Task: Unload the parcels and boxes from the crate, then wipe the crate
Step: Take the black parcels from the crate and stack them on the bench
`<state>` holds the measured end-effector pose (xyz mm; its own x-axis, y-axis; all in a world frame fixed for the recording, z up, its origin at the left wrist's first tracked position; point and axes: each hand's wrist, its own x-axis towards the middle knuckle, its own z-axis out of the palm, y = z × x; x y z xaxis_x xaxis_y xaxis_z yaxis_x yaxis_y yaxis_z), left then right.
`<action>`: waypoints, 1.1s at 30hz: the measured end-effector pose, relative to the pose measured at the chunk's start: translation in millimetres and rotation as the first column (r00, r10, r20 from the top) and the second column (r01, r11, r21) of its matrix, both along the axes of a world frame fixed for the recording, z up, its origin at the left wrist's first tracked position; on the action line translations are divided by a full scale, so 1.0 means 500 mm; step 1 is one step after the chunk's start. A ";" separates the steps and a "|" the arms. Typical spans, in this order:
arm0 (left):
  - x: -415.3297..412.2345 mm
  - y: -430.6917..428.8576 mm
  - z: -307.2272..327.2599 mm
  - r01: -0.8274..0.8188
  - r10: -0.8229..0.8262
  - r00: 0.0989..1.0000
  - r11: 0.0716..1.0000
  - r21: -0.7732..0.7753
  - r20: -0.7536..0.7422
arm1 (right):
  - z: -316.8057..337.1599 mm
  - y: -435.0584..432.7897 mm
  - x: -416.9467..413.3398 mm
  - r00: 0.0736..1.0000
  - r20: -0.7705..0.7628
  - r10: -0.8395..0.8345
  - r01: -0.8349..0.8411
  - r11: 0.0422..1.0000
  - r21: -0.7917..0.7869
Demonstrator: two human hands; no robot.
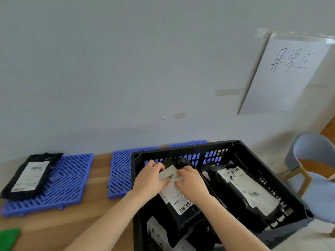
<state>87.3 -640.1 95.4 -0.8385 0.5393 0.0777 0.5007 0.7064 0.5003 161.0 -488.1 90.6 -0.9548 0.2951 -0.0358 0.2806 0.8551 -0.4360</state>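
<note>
A black slotted plastic crate [183,147] stands at the right end of the wooden table. Inside it lie black parcels with white shipping labels. My left hand [150,178] and my right hand [191,183] both grip the upper end of one black parcel [181,205] at the crate's left side. A second black parcel [252,192] lies tilted against the crate's right wall. More dark packages show at the crate's bottom front, partly hidden. Another black parcel [30,175] rests outside the crate on a blue mat at the far left.
Blue slatted plastic mats [67,180] lie on the wooden table [101,178] along the wall; one [119,171] sits just left of the crate. A green thing [9,238] shows at the lower left corner. A grey chair [313,171] stands right. A handwritten paper sign [290,73] hangs on the wall.
</note>
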 end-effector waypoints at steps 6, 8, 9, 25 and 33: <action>0.107 0.015 -0.011 -0.215 0.239 0.966 0.954 -0.209 0.101 | -0.019 0.028 0.030 0.993 0.037 0.114 -0.116 0.991 0.069; 0.143 0.025 -0.020 -0.271 0.303 0.941 0.941 -0.202 0.152 | -0.025 0.042 0.047 0.990 0.019 0.138 -0.139 0.986 0.090; 0.158 0.030 -0.024 -0.289 0.321 0.929 0.939 -0.185 0.181 | -0.027 0.049 0.055 0.989 0.006 0.146 -0.146 0.985 0.093; 0.246 0.069 -0.004 -0.418 0.396 0.904 0.897 0.143 0.159 | -0.014 0.080 0.102 0.965 -0.155 0.211 -0.235 0.960 -0.153; 0.247 0.017 0.033 -0.431 0.481 0.876 0.821 0.375 -0.047 | 0.050 0.018 0.102 0.929 -0.361 0.085 -0.246 0.869 -0.429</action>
